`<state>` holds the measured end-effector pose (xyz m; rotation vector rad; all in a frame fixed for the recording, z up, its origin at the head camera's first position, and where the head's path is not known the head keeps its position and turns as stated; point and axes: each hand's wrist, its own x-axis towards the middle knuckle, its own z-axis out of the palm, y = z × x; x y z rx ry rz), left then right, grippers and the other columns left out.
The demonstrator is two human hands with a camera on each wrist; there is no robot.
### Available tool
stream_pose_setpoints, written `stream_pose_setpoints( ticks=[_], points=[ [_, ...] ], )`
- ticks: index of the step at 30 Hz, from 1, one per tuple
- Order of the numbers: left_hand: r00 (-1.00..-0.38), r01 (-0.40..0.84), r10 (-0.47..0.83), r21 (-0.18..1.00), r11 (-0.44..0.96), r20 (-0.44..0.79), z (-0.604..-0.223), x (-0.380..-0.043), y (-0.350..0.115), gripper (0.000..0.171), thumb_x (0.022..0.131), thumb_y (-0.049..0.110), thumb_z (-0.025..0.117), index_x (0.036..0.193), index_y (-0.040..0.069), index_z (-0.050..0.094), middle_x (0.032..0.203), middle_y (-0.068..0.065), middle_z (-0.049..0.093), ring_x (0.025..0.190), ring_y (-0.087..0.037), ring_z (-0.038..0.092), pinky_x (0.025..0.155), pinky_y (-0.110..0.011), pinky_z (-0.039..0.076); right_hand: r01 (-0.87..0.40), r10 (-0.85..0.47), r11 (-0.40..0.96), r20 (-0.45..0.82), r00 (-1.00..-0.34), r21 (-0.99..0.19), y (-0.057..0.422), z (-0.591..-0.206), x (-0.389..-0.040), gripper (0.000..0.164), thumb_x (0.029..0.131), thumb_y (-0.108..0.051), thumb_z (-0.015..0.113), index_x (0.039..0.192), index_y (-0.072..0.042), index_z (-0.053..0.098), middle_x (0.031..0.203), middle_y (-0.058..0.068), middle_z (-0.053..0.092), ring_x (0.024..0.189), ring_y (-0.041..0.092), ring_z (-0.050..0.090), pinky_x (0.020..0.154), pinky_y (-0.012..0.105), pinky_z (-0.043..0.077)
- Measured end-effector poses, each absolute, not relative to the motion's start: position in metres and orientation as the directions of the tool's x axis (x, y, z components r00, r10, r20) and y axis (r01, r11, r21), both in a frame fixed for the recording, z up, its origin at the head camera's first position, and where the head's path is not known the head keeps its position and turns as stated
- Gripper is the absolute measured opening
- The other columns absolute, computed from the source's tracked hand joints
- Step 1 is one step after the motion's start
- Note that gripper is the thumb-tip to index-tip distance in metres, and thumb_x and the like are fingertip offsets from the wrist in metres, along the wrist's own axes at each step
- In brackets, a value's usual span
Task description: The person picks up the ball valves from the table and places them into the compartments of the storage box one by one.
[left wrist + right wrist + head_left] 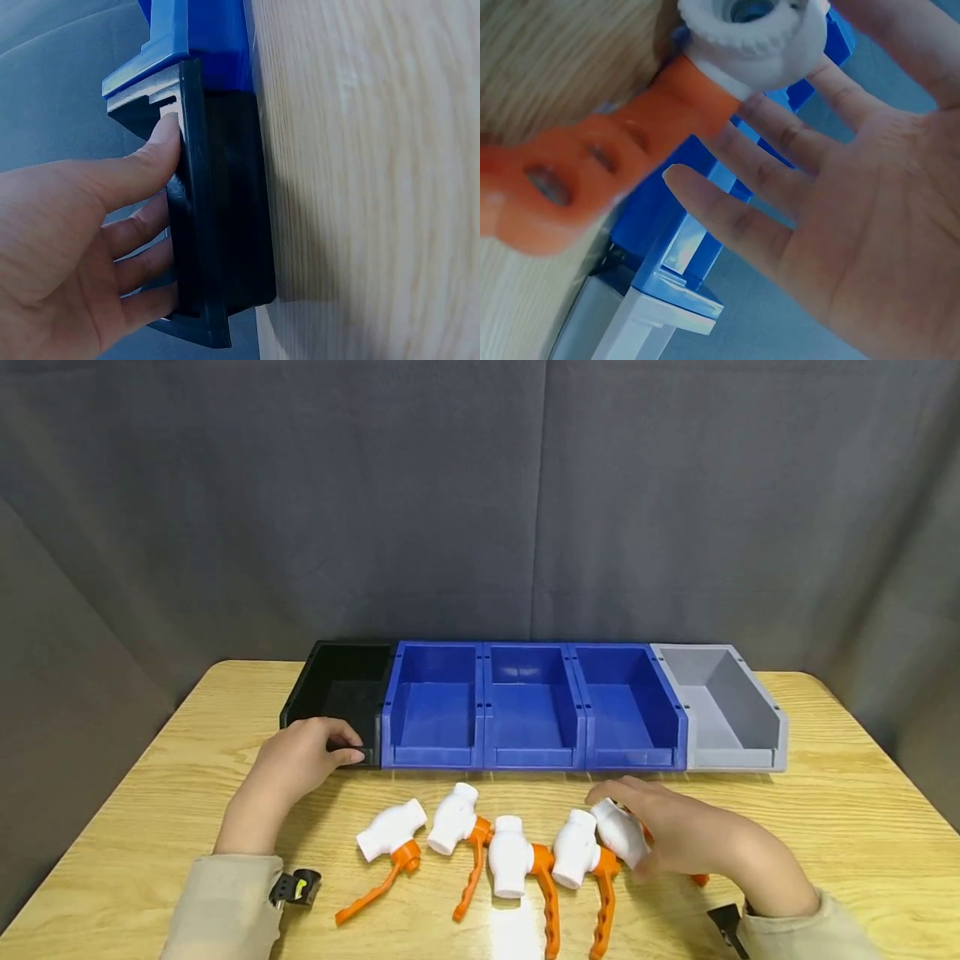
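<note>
My left hand [303, 756] grips the front rim of the black bin [225, 202] at the left end of the row. Its thumb lies over the rim; the other fingers reach inside. On the right, my right hand [690, 831] hovers over the rightmost white ball valve [621, 833], partly covering it. In the right wrist view the fingers are spread behind that valve's orange handle [615, 165], not closed round it; whether they touch the body is unclear. More white ball valves with orange handles lie to its left, among them the middle one [510, 856] and the leftmost [392, 831].
Three blue bins [534, 714] and a grey bin [720, 718] continue the row rightward from the black one. All stand on a wooden table [165, 802], with a dark grey curtain [450, 502] behind. Straps with dark fittings [296, 887] sit at the wrists.
</note>
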<state>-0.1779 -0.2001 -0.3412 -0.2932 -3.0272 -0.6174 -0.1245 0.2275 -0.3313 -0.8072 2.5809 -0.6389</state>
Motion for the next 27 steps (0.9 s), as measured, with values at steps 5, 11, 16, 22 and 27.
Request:
stream_pose_setpoints(
  ticks=[5, 11, 16, 22, 27],
  points=[
    [-0.985, 0.173, 0.162, 0.383, 0.908, 0.06, -0.34, -0.173, -0.201, 0.009, 0.088, 0.018, 0.076, 0.095, 0.013, 0.075, 0.092, -0.004, 0.07, 0.084, -0.025, 0.064, 0.077, -0.049, 0.051, -0.436, -0.587, 0.748, -0.191, -0.787, -0.501, 0.222, -0.335, -0.125, 0.079, 0.061, 0.0, 0.089, 0.127, -0.019, 0.052, 0.129, 0.008, 0.053, 0.101, 0.023, 0.053, 0.082, 0.041, 0.049],
    [-0.982, 0.184, 0.158, 0.371, 0.91, 0.099, -0.341, -0.176, -0.2, 0.009, 0.087, 0.018, 0.076, 0.095, 0.013, 0.074, 0.091, -0.004, 0.071, 0.082, -0.024, 0.063, 0.076, -0.048, 0.051, -0.472, -0.586, 0.744, -0.122, -0.801, -0.473, 0.22, -0.339, -0.124, 0.076, 0.055, 0.003, 0.09, 0.119, -0.017, 0.053, 0.118, 0.006, 0.056, 0.096, 0.022, 0.053, 0.079, 0.04, 0.049],
    [-0.981, 0.189, 0.163, 0.372, 0.909, 0.1, -0.345, -0.177, -0.197, 0.009, 0.087, 0.018, 0.077, 0.094, 0.013, 0.074, 0.094, -0.005, 0.071, 0.081, -0.023, 0.063, 0.075, -0.047, 0.052, -0.471, -0.58, 0.739, -0.1, -0.808, -0.481, 0.223, -0.345, -0.121, 0.078, 0.053, 0.004, 0.09, 0.119, -0.015, 0.054, 0.119, 0.007, 0.057, 0.096, 0.022, 0.053, 0.079, 0.04, 0.049],
    [-0.98, 0.193, 0.161, 0.381, 0.904, 0.115, -0.347, -0.177, -0.195, 0.009, 0.087, 0.018, 0.077, 0.095, 0.013, 0.074, 0.093, -0.004, 0.071, 0.081, -0.023, 0.064, 0.074, -0.047, 0.052, -0.515, -0.601, 0.724, -0.055, -0.797, -0.459, 0.225, -0.347, -0.118, 0.076, 0.056, 0.004, 0.089, 0.12, -0.015, 0.053, 0.116, 0.005, 0.058, 0.096, 0.021, 0.054, 0.079, 0.041, 0.049],
    [-0.983, 0.179, 0.152, 0.382, 0.907, 0.101, -0.345, -0.175, -0.196, 0.009, 0.088, 0.019, 0.076, 0.095, 0.015, 0.074, 0.093, -0.004, 0.071, 0.081, -0.023, 0.064, 0.073, -0.047, 0.051, -0.489, -0.588, 0.735, -0.083, -0.804, -0.47, 0.223, -0.345, -0.119, 0.077, 0.057, 0.002, 0.089, 0.123, -0.014, 0.053, 0.12, 0.008, 0.058, 0.096, 0.022, 0.055, 0.079, 0.041, 0.049]
  ],
)
